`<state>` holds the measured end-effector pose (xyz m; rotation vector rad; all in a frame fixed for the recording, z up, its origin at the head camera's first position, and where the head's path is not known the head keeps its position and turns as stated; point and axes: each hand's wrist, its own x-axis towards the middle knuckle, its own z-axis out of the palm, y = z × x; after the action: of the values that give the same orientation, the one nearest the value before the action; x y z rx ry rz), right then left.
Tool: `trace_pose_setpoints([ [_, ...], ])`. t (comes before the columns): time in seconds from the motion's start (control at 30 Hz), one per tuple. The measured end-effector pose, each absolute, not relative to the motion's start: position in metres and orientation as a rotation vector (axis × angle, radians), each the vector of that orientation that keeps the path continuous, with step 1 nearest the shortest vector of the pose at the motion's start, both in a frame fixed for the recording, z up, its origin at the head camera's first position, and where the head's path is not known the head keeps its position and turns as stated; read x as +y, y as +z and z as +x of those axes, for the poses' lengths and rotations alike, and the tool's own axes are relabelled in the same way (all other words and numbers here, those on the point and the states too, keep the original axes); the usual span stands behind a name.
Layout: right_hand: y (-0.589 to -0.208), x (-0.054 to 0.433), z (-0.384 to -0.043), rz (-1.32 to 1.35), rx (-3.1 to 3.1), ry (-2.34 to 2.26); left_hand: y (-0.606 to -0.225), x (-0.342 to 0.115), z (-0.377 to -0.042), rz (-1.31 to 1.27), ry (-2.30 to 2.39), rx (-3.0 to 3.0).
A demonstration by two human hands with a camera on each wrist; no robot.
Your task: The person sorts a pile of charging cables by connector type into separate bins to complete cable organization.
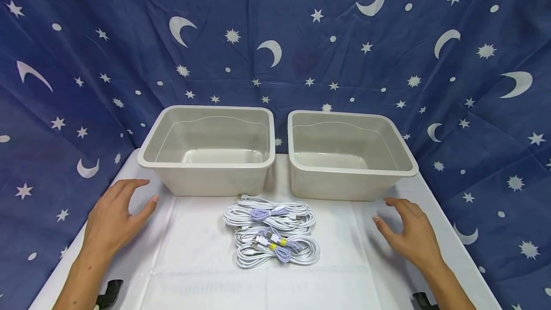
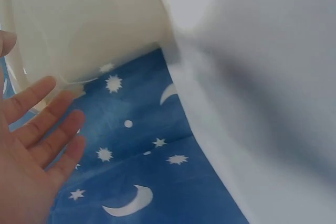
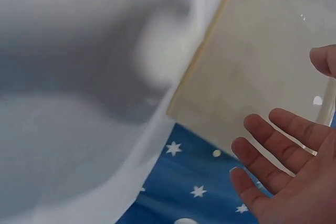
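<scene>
In the head view, several coiled white charging cables lie in a heap at the middle of the white table. Purple bands or cables cross the coils, and yellow bits show near the metal plugs. My left hand hovers at the table's left side, fingers relaxed, holding nothing. It is nearest the left bin. On the other side my right hand is likewise relaxed and holds nothing, just in front of the right bin. Both wrist views show spread fingers apart from the bins.
Both beige plastic bins stand side by side at the back of the table, with a narrow gap between them. A blue curtain with moons and stars hangs behind and along both sides. Black objects show near each wrist.
</scene>
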<state>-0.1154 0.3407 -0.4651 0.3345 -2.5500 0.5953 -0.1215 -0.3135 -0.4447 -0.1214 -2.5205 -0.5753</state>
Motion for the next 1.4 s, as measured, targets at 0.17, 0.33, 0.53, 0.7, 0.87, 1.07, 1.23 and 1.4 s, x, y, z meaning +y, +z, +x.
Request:
trace_pose_setpoints([
  [0.17,-0.461,0.328,-0.113,0.39,-2.557,0.55,-0.437,-0.306,-0.122,-0.167,-0.577,-2.465],
  [0.33,-0.458,0.316,-0.109,0.425,-2.563,0.539,-0.43,-0.298,-0.125,-0.242,-0.565,-2.413],
  [0.53,-0.456,0.3,-0.109,0.489,-2.541,0.527,-0.421,-0.29,-0.13,-0.315,-0.574,-2.357],
  [0.7,-0.459,0.287,-0.111,0.54,-2.522,0.531,-0.413,-0.284,-0.134,-0.333,-0.577,-2.328],
  [0.87,-0.459,0.276,-0.113,0.571,-2.514,0.546,-0.406,-0.278,-0.141,-0.375,-0.579,-2.279],
  [1.07,-0.455,0.26,-0.112,0.627,-2.539,0.542,-0.404,-0.269,-0.153,-0.437,-0.585,-2.213],
  [1.23,-0.452,0.242,-0.111,0.667,-2.57,0.541,-0.402,-0.264,-0.158,-0.438,-0.588,-2.222],
  [1.4,-0.451,0.226,-0.109,0.727,-2.585,0.545,-0.401,-0.263,-0.162,-0.47,-0.605,-2.218],
])
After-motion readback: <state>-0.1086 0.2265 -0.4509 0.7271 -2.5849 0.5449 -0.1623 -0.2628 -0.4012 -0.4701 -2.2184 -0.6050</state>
